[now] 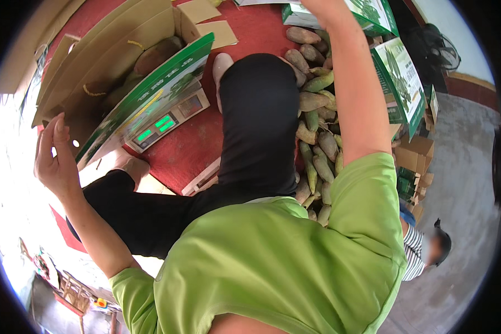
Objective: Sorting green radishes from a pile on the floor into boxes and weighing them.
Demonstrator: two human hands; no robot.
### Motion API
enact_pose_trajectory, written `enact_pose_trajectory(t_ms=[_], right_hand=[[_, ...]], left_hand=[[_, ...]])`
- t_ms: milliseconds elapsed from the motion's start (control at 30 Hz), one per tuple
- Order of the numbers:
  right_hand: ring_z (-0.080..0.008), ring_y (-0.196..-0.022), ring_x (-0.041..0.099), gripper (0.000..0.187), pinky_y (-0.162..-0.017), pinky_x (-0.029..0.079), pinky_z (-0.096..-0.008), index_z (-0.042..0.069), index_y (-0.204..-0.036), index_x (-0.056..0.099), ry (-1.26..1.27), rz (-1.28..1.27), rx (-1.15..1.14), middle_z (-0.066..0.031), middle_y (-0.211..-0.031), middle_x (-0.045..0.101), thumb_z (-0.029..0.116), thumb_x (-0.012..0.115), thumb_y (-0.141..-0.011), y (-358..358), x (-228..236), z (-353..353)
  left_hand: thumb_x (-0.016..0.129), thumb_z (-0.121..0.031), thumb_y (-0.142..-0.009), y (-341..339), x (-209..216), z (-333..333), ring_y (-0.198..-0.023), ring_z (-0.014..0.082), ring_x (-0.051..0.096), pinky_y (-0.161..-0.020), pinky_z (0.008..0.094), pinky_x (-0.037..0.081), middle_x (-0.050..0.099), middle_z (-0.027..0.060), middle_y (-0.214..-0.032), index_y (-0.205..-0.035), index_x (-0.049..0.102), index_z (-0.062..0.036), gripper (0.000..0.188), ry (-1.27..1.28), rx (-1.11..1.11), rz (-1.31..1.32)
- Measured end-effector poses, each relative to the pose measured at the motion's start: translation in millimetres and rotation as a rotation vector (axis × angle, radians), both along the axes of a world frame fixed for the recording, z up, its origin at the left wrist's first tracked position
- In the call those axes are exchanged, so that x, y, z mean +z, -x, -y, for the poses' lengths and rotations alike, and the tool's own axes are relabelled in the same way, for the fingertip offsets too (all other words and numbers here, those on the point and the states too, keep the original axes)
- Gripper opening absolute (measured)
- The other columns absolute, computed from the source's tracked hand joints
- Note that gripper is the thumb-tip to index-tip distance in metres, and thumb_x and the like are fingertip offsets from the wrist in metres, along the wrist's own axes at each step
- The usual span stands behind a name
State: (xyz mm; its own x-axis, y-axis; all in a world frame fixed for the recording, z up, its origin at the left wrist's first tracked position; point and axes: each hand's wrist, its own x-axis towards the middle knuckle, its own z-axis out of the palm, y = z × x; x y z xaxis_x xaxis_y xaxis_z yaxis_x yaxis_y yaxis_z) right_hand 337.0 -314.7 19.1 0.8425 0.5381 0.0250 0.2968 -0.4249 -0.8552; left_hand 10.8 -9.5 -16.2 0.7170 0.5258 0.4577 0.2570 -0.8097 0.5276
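Observation:
My left hand (55,153) is raised at the near left corner of an open carton (103,61), its fingers loosely bent with a gap between them. Nothing shows in that hand; I cannot make out whether it touches the cardboard. Inside the carton lie large brownish tubers (157,55), partly in shadow. The carton, with its green printed flap (167,78), stands on a scale (167,123) with a lit green display. My right hand (323,10) reaches to the far edge, over a green and white box (300,16); its fingers are cut off by the picture's edge.
A heap of brown and green tubers (320,158) lies right of my leg on the red floor covering (175,161). More printed boxes (403,78) stand behind, near a black fan (437,47). A person in a striped shirt (413,250) is at the lower right. A wooden stool (72,298) stands lower left.

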Motion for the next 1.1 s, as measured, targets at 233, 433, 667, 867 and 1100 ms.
enact_pose_trajectory(t_ms=[233, 433, 667, 867, 1100], right_hand=[[-0.0144, -0.066, 0.058, 0.033, -0.062, 0.045, -0.0296, -0.001, -0.083, 0.066, 0.32, 0.069, -0.18, -0.0077, -0.072, 0.064, 0.032, 0.063, -0.085, 15, -128, 127], [-0.0298, -0.068, 0.063, 0.029, -0.067, 0.048, -0.0395, 0.002, -0.079, 0.066, 0.75, -0.076, -0.325, -0.0149, -0.067, 0.063, 0.031, 0.065, -0.081, 52, -177, 182], [-0.0293, -0.077, 0.065, 0.028, -0.072, 0.05, -0.0383, 0.002, -0.082, 0.068, 0.489, 0.059, -0.312, -0.0174, -0.081, 0.066, 0.026, 0.074, -0.071, 25, -166, 152], [-0.0292, -0.072, 0.066, 0.026, -0.067, 0.051, -0.037, 0.006, -0.08, 0.07, 0.439, 0.129, -0.227, -0.0105, -0.078, 0.069, 0.031, 0.064, -0.079, 16, -87, 53], [-0.0192, -0.08, 0.063, 0.029, -0.072, 0.049, -0.0303, 0.0, -0.101, 0.063, 0.095, 0.182, 0.004, -0.0108, -0.09, 0.067, 0.02, 0.069, -0.081, 4, -44, -36]], left_hand=[[0.063, -0.009, -0.089, 0, -2, 7, -0.071, 0.0095, 0.063, -0.063, 0.0224, 0.05, 0.067, 0.0055, -0.082, -0.096, 0.07, -0.0013, 0.013, 0.057, -0.016, -0.059], [0.066, -0.008, -0.086, -6, 3, 18, -0.067, 0.0114, 0.061, -0.063, 0.0229, 0.048, 0.065, 0.0057, -0.078, -0.091, 0.069, -0.0014, 0.008, -0.061, -0.114, -0.021], [0.067, -0.009, -0.085, -9, 5, 19, -0.065, 0.0139, 0.059, -0.061, 0.0236, 0.046, 0.064, 0.0062, -0.076, -0.091, 0.069, -0.002, 0.009, -0.09, -0.131, -0.055], [0.066, -0.005, -0.085, -3, 12, 23, -0.069, 0.0149, 0.062, -0.061, 0.0245, 0.048, 0.065, 0.0079, -0.08, -0.09, 0.068, -0.0006, 0.008, -0.057, -0.128, -0.088], [0.07, -0.004, -0.076, -8, 16, 30, -0.068, 0.0229, 0.062, -0.063, 0.0302, 0.049, 0.063, 0.0121, -0.079, -0.091, 0.067, 0.0016, 0.017, 0.055, -0.248, -0.195]])
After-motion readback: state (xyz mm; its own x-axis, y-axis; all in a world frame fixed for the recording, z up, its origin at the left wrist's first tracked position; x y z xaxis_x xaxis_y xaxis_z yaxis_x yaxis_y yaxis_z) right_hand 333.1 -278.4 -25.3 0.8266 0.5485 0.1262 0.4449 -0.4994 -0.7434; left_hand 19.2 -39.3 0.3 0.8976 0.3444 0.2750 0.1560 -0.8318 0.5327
